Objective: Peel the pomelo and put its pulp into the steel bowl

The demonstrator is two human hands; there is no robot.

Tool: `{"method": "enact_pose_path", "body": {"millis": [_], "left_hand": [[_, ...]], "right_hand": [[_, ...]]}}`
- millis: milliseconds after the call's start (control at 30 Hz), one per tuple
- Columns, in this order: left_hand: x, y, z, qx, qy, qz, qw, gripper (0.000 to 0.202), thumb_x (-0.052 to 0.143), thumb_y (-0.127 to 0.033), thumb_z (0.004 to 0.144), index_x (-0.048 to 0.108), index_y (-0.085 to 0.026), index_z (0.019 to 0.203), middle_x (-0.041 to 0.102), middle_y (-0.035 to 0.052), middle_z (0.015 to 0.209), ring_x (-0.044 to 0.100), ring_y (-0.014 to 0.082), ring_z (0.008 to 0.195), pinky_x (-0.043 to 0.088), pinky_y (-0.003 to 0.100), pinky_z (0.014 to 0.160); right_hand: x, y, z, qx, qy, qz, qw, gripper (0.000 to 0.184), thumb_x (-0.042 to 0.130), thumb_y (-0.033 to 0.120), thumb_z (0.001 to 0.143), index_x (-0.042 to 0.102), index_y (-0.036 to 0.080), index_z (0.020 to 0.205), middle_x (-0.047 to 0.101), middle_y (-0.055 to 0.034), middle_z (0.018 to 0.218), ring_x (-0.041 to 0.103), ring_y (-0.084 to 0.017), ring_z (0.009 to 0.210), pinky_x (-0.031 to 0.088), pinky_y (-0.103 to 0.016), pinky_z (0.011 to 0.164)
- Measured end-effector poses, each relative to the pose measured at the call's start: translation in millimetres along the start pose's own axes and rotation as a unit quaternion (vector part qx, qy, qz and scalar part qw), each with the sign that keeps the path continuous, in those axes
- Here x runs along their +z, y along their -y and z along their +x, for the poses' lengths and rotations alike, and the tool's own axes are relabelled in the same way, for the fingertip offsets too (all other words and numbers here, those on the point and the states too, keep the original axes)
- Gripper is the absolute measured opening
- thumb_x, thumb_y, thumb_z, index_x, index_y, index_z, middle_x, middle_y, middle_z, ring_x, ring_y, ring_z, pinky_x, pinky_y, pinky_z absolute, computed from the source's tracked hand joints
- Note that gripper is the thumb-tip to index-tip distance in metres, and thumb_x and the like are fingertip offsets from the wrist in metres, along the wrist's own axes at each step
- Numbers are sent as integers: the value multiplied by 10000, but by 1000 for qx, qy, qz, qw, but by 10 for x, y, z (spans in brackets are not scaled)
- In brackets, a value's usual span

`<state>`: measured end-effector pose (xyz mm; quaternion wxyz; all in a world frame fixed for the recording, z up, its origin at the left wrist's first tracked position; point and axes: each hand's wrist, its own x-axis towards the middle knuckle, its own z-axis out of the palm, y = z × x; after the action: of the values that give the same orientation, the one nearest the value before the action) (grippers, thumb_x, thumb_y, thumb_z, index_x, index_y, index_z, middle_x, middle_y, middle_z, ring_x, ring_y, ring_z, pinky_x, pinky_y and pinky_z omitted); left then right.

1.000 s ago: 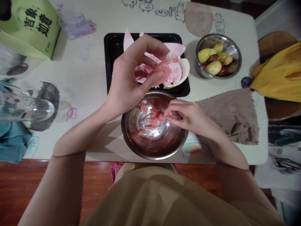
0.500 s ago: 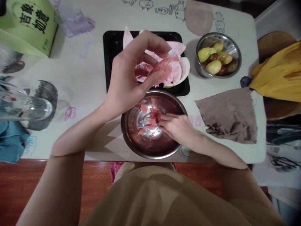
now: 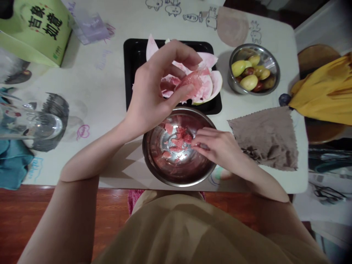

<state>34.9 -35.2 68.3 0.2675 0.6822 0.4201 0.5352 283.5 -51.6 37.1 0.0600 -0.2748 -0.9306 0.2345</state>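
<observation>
My left hand [image 3: 161, 82] is raised over the black tray, its thumb and fingers closed round a pink pomelo segment [image 3: 192, 84]. Over the right side of a steel bowl [image 3: 154, 172], my right hand [image 3: 216, 146] has its fingers curled together. Whether anything small is between those fingertips I cannot make out. Loose red pomelo pieces [image 3: 178, 142] lie on the bowl's bottom, one right beside the right fingertips. Behind the left hand, pomelo peel [image 3: 216, 86] with pale pink pith fills much of the black tray [image 3: 131, 55].
At the right stand a small steel bowl of green and reddish fruit [image 3: 249, 82], a brown cloth [image 3: 269, 139], a dark round fruit [image 3: 284, 99] and a yellow cloth [image 3: 327, 91]. On the left are a green box [image 3: 35, 33], a clear glass [image 3: 41, 124] and a teal cloth [image 3: 13, 165].
My right hand has drawn back to the right, away from the red pieces at the bowl's middle. The left hand keeps its hold on the pomelo segment. The view has shifted slightly.
</observation>
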Motion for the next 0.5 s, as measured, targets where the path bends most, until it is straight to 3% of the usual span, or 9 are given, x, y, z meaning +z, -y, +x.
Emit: {"method": "enact_pose_path", "body": {"millis": [100, 233, 367, 500], "left_hand": [[-15, 4, 6, -13, -5, -11, 1000, 245, 785, -279, 876, 684, -349, 1086, 676, 16, 1143, 692, 212, 921, 498, 317, 567], [-38, -4, 13, -4, -18, -13, 1000, 238, 794, -315, 878, 685, -337, 1089, 680, 27, 1155, 696, 210, 925, 526, 327, 590], [-60, -14, 20, -30, -29, -4, 999, 226, 791, -406, 881, 683, -344, 1069, 692, 33, 1177, 701, 220, 915, 565, 356, 608], [-77, -9, 27, -27, -32, -3, 999, 239, 796, -400, 879, 680, -317, 1070, 696, 34, 1168, 697, 203, 906, 576, 328, 609]], "right_hand": [[-259, -67, 86, 53, -96, 68, 992, 135, 622, 294, 1001, 725, 256, 923, 739, -34, 914, 666, -207, 826, 502, -359, 713], [-451, -363, 446, 84, -186, 41, 978, 222, 611, 470, 999, 737, 289, 1021, 741, -84, 984, 659, -286, 930, 520, -418, 728], [-414, -715, 819, 77, -218, -34, 972, 232, 559, 428, 1027, 735, 280, 1054, 726, -101, 1045, 636, -306, 1016, 517, -446, 820], [-319, -874, 913, 74, -219, -77, 970, 189, 628, 404, 994, 731, 245, 991, 715, -105, 981, 617, -298, 1000, 516, -445, 849]]}}
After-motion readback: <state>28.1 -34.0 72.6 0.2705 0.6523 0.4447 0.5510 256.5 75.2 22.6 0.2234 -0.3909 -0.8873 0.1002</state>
